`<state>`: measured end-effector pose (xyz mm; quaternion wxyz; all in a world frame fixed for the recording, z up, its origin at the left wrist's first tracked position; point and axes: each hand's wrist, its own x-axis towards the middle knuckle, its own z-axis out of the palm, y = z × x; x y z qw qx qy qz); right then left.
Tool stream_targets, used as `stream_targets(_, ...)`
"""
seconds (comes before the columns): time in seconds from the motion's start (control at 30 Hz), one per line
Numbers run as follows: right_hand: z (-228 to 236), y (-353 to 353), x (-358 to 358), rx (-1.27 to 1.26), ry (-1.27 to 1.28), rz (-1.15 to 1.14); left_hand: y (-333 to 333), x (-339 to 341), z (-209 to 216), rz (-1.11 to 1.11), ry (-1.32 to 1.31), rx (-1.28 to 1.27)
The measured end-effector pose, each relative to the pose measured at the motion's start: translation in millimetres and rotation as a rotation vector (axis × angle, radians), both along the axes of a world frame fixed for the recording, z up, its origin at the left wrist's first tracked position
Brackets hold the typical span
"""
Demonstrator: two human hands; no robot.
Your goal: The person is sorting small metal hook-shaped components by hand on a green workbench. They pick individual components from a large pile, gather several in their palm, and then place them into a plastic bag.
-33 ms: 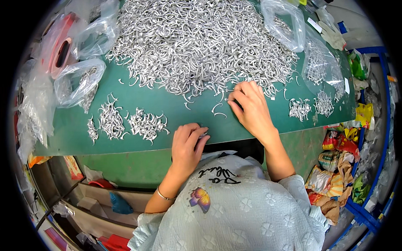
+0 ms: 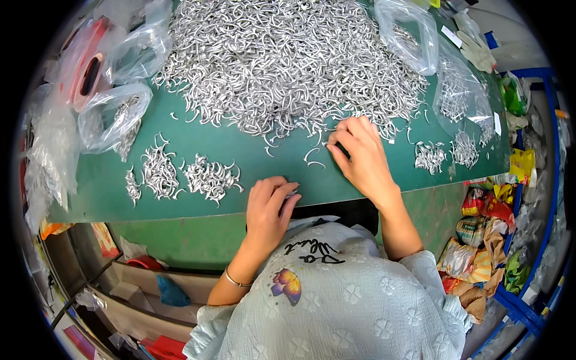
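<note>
A big pile of small, curved silver metal pieces (image 2: 282, 66) covers the far middle of the green table (image 2: 336, 186). My left hand (image 2: 268, 204) rests by the table's near edge, fingers curled. Silvery bits of curved metal pieces (image 2: 292, 193) peek out between its thumb and fingers. At the near rim of the pile is my right hand (image 2: 360, 153), its fingers bent toward the thumb; whatever they pinch is hidden. Between the hands lie a few loose curved pieces (image 2: 313, 161). Left of my left hand sits a small heap of the same pieces (image 2: 210, 179).
More small heaps lie at left (image 2: 159, 173) and right (image 2: 429, 157). Clear plastic bags (image 2: 114, 117) with metal pieces stand at both sides, near a red-pink container (image 2: 90, 75). A blue rack (image 2: 549, 132) with colourful packages is at right; an open drawer (image 2: 150, 294) is below left.
</note>
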<state>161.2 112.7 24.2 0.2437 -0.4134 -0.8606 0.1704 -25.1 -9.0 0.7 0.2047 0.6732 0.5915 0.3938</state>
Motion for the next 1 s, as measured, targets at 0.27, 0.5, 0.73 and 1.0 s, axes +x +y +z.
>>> stream_targets(0.27,-5,3,-6,0.026,0.030,-0.027,1,0,-1,0.004,-0.001,0.008)
stream_targets(0.5,-6,5,7,-0.360,0.578,-0.067,-1,0,-4,0.007,0.010,-0.001)
stream_targets(0.73,7,3,18,-0.422,0.262,-0.232,-1,-1,-2,0.001,0.005,0.003)
stream_targets(1.0,6,0,19,-0.158,-0.103,-0.224,0,0,-2,0.008,0.005,0.009)
